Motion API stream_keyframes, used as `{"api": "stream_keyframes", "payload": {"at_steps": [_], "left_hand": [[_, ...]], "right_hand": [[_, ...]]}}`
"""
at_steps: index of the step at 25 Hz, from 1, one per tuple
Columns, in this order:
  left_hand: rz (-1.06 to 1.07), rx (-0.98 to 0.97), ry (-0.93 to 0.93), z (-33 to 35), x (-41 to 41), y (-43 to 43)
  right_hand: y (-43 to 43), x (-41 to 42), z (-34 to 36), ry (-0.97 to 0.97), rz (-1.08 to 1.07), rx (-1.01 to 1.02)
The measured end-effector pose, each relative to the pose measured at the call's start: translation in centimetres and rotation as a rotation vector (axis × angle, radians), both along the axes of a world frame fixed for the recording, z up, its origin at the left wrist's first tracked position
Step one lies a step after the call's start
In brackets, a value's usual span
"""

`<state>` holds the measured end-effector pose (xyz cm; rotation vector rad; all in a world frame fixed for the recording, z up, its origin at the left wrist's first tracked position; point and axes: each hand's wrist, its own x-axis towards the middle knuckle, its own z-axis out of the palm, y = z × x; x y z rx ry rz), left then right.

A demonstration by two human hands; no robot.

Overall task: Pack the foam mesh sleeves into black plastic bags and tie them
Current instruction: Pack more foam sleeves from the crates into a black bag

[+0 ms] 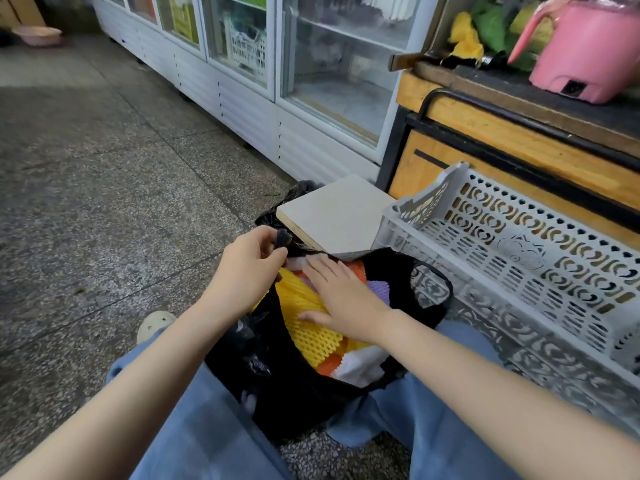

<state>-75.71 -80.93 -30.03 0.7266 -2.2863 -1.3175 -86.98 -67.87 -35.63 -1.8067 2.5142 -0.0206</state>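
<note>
Two hands work at one black plastic bag (pixel 277 386), which stands open on the floor (pixel 104 202) between the person's knees.

Left hand (pixel 249 268): thumb and fingertips pinch a bunched bit of the bag's rim at its far left edge, held above the contents.

Right hand (pixel 341 296): palm down, fingers straight and slightly spread, pressing flat on the foam mesh sleeves (pixel 308 327) inside the bag.

Sleeves seen: yellow on top, orange and white at the near edge, a patch of purple just right of the right hand. The count cannot be told, because the bag walls and the pressing hand hide what lies below.

Blue trouser legs cover both lower sides of the bag.

A pale board (pixel 332 213) lies tilted just behind the bag. Its near corner is over the bag's mouth, and its support is hidden.

A grey perforated crate (pixel 519 265) sits just right of the bag and is cut off by the frame edge.

A pink kettle (pixel 581 46) stands on the wooden bench (pixel 502 133) at top right, partly cut off.
</note>
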Motion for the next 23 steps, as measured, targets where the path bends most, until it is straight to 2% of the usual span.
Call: {"api": "stream_keyframes", "payload": {"at_steps": [4,6,8,10,14,18,21,23], "left_hand": [[-0.008,-0.371,-0.178,0.8,-1.0,1.7],[0.007,-0.708,-0.264,1.2,-1.6,2.4],[-0.082,-1.032,-0.226,1.4,-2.7,3.2],[-0.166,-1.216,-0.182,2.0,-4.4,5.2],[-0.389,-1.294,0.027,3.0,-9.4,12.9],[-0.672,-1.253,0.303,3.2,-14.8,24.1],[-0.830,-1.168,0.361,2.7,-17.4,32.7],[-0.933,-1.062,0.304,2.1,-18.7,37.6]], "right_hand": [[5.0,-0.5,3.5,-0.064,-0.021,-0.151],[8.6,-1.1,5.0,-0.052,-0.096,-0.215],[12.6,-1.7,6.0,-0.035,-0.162,-0.262],[17.0,-2.4,6.7,-0.017,-0.240,-0.280],[25.7,-3.7,8.3,0.029,-0.431,-0.310],[35.3,-4.9,9.5,0.141,-0.624,-0.316],[43.3,-5.4,9.3,0.372,-0.794,-0.419],[48.2,-5.6,8.9,0.445,-0.958,-0.418]]}}
